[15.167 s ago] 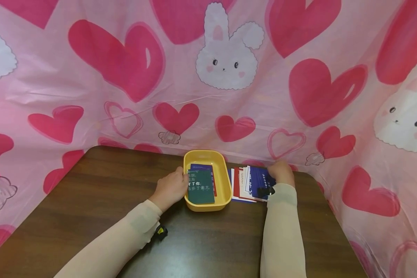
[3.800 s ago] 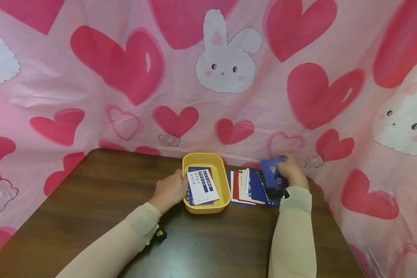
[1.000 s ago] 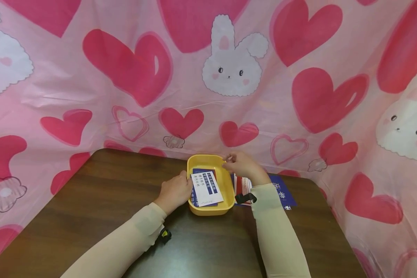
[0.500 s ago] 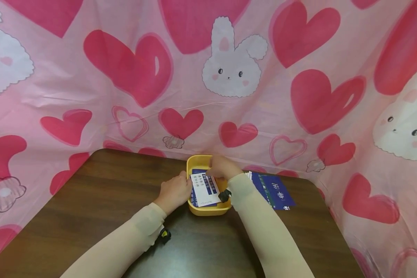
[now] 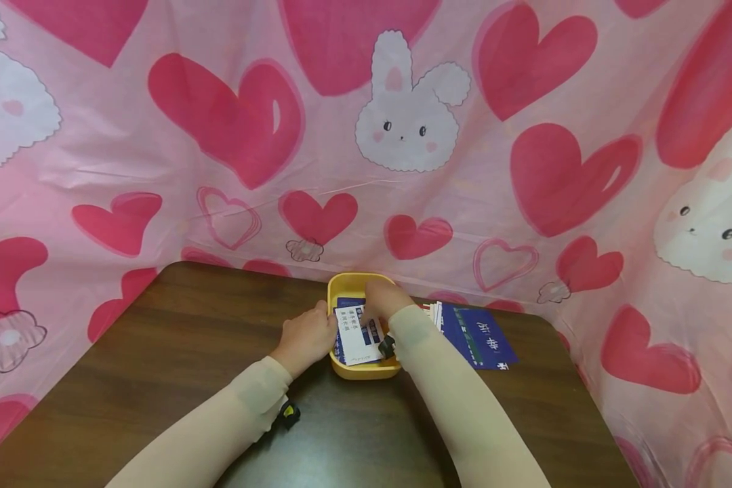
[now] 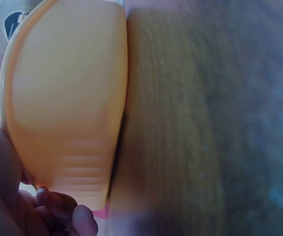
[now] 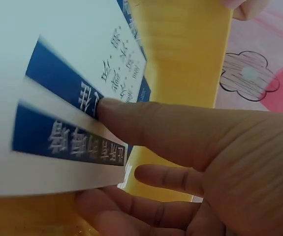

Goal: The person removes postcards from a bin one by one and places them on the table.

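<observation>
The yellow plastic tray (image 5: 366,371) stands at the far side of the table with several printed cards in it. My left hand (image 5: 305,337) holds its left rim; in the left wrist view, curled fingers (image 6: 57,206) lie by the tray's outer wall (image 6: 67,88). Inside the tray, my right hand (image 5: 384,301) pinches the top card, a white card (image 5: 355,347) with blue bands and dark characters. In the right wrist view the thumb (image 7: 141,118) presses on its face, with fingers beneath, and the card is tilted. Blue cards (image 5: 349,301) lie under it.
An overlapping row of cards (image 5: 476,335) lies right of the tray, blue ones at its right end; my right forearm hides part of it. The brown wooden table (image 5: 219,298) meets a pink curtain (image 5: 317,163) with hearts and rabbits behind.
Earlier a green card topped the tray's stack, and my right hand placed a blue card at the row's right end. Since then that hand has moved left into the tray, onto the white card.
</observation>
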`<state>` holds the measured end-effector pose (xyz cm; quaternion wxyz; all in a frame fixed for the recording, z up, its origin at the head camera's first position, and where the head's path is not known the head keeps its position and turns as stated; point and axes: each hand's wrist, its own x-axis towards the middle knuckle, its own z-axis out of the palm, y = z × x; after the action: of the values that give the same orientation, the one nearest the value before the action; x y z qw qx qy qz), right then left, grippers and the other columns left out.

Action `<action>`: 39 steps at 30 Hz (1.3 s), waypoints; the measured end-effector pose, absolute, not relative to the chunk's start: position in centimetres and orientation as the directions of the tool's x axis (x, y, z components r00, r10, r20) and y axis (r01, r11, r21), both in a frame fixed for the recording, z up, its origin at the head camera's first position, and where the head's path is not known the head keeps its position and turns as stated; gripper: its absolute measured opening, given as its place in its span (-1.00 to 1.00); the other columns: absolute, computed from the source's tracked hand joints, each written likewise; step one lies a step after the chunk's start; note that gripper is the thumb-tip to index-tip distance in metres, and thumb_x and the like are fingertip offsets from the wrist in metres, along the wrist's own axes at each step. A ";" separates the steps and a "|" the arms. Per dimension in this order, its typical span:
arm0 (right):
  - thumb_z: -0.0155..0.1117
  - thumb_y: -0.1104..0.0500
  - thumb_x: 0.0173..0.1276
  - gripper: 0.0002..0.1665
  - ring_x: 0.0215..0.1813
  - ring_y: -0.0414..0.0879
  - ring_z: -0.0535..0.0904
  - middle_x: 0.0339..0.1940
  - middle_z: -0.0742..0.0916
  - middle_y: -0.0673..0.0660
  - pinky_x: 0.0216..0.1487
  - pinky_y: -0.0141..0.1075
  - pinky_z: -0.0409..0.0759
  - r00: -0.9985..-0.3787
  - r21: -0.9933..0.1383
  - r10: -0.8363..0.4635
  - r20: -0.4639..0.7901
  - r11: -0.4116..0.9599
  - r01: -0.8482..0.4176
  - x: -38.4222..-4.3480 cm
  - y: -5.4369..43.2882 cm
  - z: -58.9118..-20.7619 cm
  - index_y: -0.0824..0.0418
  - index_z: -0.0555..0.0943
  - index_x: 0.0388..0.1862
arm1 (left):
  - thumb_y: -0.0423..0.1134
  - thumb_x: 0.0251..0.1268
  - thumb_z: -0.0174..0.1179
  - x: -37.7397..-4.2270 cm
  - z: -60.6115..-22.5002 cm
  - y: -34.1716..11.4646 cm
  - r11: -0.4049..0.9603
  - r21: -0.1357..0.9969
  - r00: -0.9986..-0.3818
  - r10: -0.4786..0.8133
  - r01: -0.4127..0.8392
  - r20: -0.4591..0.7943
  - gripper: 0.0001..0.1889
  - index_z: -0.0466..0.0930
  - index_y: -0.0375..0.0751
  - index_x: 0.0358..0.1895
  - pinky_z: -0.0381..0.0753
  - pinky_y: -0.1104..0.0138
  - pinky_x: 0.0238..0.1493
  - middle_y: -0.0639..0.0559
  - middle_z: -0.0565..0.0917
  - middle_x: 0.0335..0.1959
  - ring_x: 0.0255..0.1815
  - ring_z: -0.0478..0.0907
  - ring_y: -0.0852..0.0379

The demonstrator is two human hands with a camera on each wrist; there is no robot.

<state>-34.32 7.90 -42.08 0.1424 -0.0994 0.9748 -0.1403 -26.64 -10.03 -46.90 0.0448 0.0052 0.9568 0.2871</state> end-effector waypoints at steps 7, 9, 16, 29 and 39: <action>0.80 0.17 0.23 -0.27 -0.10 0.03 0.83 -0.01 0.87 0.15 0.09 -0.01 0.88 -0.924 -0.374 -0.287 -0.253 0.910 -0.180 -34.9 8.8 -41.8 0.22 0.73 0.37 | 0.04 0.83 0.00 -26.7 -46.9 -9.9 0.836 0.548 -0.995 0.035 -0.023 -0.095 -0.54 0.50 -0.28 0.37 0.51 -0.21 0.30 -0.05 0.73 -0.19 -0.11 0.69 -0.07; 0.79 0.17 0.24 -0.20 -0.03 0.04 0.81 0.06 0.86 0.15 0.19 0.03 0.86 -0.921 -0.384 -0.305 -0.242 0.902 -0.197 -35.2 9.2 -41.5 0.20 0.69 0.46 | 0.04 0.83 -0.01 -26.7 -46.9 -9.9 0.836 0.548 -0.995 0.036 -0.022 -0.095 -0.54 0.50 -0.28 0.36 0.51 -0.21 0.29 -0.04 0.72 -0.21 -0.12 0.68 -0.07; 0.76 0.22 0.29 -0.21 0.08 0.10 0.82 0.15 0.82 0.16 0.23 0.07 0.86 -0.916 -0.484 -0.342 -0.211 0.850 -0.206 -35.6 10.6 -40.3 0.10 0.63 0.48 | 0.03 0.84 -0.03 -26.6 -46.9 -9.9 0.827 0.562 -0.994 0.036 -0.027 -0.101 -0.56 0.50 -0.27 0.36 0.52 -0.18 0.27 -0.03 0.70 -0.24 -0.13 0.67 -0.05; 0.59 0.18 0.47 -0.06 0.24 0.19 0.80 0.30 0.79 0.34 0.50 0.14 0.70 -0.953 -0.668 -0.290 -0.089 0.727 -0.158 -34.0 14.6 -38.5 0.27 0.35 0.72 | 0.05 0.85 -0.05 -26.6 -47.0 -9.7 0.826 0.564 -0.995 0.036 -0.021 -0.089 -0.54 0.49 -0.28 0.37 0.51 -0.17 0.26 -0.03 0.71 -0.22 -0.11 0.68 -0.06; 0.63 0.04 0.49 -0.32 -0.09 0.05 0.93 0.07 0.92 0.27 0.04 -0.14 0.89 -0.964 -0.751 -0.252 -0.085 0.652 -0.105 -33.3 18.8 -37.3 0.30 0.65 0.46 | 0.03 0.83 -0.10 -26.5 -47.2 -10.0 0.854 0.518 -0.999 0.046 0.048 0.017 -0.55 0.57 -0.29 0.26 0.60 -0.25 0.18 -0.11 0.78 -0.17 -0.03 0.79 -0.19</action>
<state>-33.26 18.80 -37.32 0.0910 -0.0985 0.9044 -0.4051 -26.48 -10.02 -47.21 -0.0021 0.0244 0.9628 0.2692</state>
